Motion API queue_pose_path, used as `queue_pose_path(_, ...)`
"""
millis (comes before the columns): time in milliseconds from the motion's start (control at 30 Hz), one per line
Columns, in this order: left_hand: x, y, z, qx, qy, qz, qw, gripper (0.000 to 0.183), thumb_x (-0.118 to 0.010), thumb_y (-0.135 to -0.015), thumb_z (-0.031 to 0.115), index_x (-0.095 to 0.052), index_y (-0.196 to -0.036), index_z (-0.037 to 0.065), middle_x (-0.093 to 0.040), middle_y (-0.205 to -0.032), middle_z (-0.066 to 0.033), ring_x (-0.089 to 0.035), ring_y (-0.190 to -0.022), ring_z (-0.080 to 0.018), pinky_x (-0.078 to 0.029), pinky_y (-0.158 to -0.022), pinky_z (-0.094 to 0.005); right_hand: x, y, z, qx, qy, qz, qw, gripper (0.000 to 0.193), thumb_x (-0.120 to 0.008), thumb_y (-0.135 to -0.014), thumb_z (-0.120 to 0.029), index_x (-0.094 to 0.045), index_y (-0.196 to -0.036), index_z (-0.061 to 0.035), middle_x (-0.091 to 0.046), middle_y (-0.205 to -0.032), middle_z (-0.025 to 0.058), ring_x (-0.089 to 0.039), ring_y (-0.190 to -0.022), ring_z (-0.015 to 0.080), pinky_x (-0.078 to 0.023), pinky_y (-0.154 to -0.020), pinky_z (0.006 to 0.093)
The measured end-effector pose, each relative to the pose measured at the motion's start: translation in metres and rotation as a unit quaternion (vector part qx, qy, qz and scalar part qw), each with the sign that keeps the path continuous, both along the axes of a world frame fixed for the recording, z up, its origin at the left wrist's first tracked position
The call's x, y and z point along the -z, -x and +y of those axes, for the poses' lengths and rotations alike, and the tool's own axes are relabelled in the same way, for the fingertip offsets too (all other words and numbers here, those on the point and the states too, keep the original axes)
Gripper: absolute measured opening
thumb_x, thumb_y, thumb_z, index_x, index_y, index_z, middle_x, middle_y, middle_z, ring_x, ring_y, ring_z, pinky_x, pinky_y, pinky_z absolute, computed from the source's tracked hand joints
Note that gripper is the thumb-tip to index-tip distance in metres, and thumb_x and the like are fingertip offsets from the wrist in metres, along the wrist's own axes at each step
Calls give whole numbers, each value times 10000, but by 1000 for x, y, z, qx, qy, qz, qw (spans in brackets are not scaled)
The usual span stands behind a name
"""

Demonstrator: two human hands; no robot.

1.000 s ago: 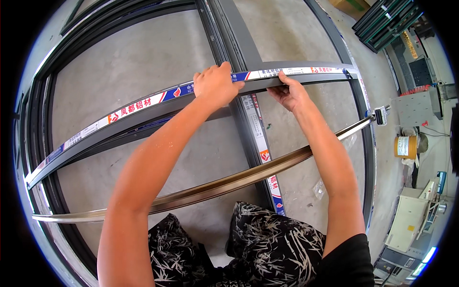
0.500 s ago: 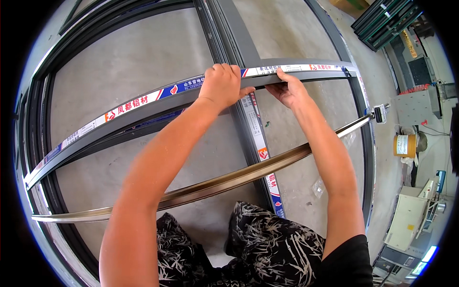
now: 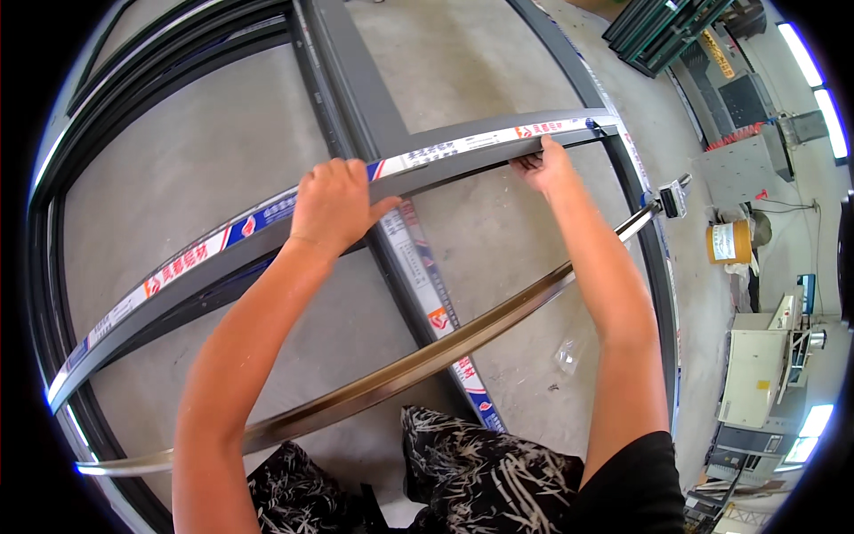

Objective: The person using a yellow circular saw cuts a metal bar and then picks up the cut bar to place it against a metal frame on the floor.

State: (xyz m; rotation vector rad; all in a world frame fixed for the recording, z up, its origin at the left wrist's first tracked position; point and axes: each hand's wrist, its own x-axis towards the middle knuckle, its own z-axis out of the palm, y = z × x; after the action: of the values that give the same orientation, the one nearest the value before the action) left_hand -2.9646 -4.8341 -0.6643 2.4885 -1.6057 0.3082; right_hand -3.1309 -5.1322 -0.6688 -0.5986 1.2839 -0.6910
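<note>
Concrete floor under grey frame.
Left hand: grip wrapped over taped bar; right hand: grip closed on same bar, thumb uppermost. Bronze strip below forearms.

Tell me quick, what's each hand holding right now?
Left hand: closed over the long grey bar, thumb sticking out to the right.
Right hand: holding the same bar farther right, thumb up against it, fingers curled underneath.

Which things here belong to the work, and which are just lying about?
Likely in use:
grey bar, touched by left hand and right hand
large dark frame beneath
bronze strip, perhaps

Likely just lying about:
yellow tub
plastic scrap
beige machine
</note>
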Motion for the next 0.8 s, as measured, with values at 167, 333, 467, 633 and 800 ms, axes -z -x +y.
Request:
queue_pose_path(167, 4, 4, -1, 2, -15, 10, 1000, 614, -619, -797, 596, -545, -929, 1, -578, -864, -130, -578, -801, -280, -487, -709, -376, 6, 26, -61, 59, 16, 33, 998, 374, -431, -1016, -363, -498, -1220, -57, -561, -1159, 129, -553, -1062, 281, -448, -962, 516)
queue_pose_path(333, 6, 3, 1, 2, -8, 1, 1000, 627, -609, -798, 597, -523, -973, 2, -557, -883, -124, -552, -820, -293, -468, -729, -396, 14, 50, -92, 56, -3, 0, 998, 314, -484, -999, -355, -557, -1109, -70, -595, -1043, 91, -566, -1010, 268, -448, -935, 521)
queue_pose_path(467, 2, 4, 4, -3, -7, -13, 1000, 658, -618, -777, 613, -517, -988, -2, -558, -883, -119, -551, -820, -279, -469, -723, -385, 20, 52, -90, 34, -12, -26, 999, 274, -534, -978, -336, -577, -1066, -80, -603, -991, 86, -567, -987, 277, -434, -947, 542)
queue_pose_path(633, -4, 5, 0, -8, 6, -15, 1000, 653, -660, -757, 577, -524, -1016, -7, -569, -880, -120, -559, -808, -274, -468, -718, -387, 5, 48, -87, 37, -32, -16, 999, 251, -559, -968, -301, -564, -1093, -83, -598, -1017, 86, -561, -1012, 290, -422, -979, 543)
queue_pose_path(800, -7, 6, -15, 45, 51, -29, 997, 680, -685, -747, 535, -518, -1101, -21, -552, -995, -152, -543, -918, -303, -453, -792, -409, 3, 46, -84, 33, -37, -11, 999, 260, -582, -955, -302, -556, -1108, -93, -596, -1037, 90, -564, -1007, 286, -444, -953, 515)
